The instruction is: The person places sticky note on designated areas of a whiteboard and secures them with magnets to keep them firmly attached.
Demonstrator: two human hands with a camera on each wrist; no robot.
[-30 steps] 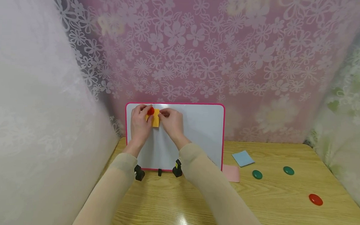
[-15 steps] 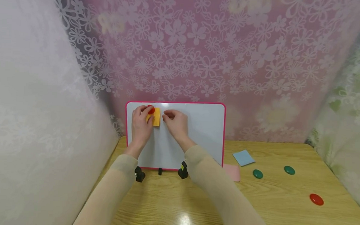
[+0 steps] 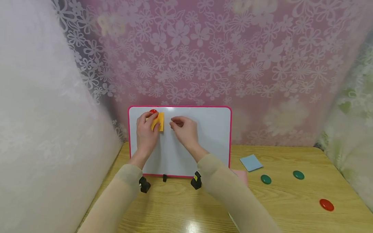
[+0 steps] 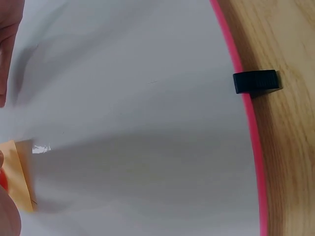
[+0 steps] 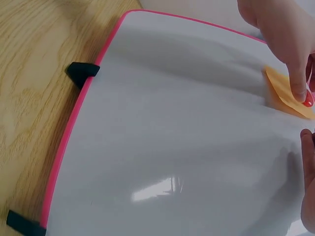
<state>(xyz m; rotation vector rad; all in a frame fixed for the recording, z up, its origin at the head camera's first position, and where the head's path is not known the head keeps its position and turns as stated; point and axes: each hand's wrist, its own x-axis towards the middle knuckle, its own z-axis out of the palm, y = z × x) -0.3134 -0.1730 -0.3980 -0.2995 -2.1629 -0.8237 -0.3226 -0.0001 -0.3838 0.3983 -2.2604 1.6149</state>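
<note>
At the upper left of a whiteboard with a pink rim, a yellow-orange paper note lies against the surface. A round red magnet shows at the note's top, partly covered by fingers. My left hand is over the note, its fingertips and thumb about the magnet; in the right wrist view the thumb touches the note beside the magnet. To the right of the note, my right hand hovers before the board with fingers loosely curled and nothing seen in them.
Black clips sit on the board's lower rim. On the wooden table to the right lie a blue paper note, a pink note partly behind the right sleeve, two green magnets and another red magnet.
My right hand has let go of the yellow-orange note's edge and moved right, away from it. The left hand stays at the magnet, shifting slightly lower, so more of the magnet's top shows.
</note>
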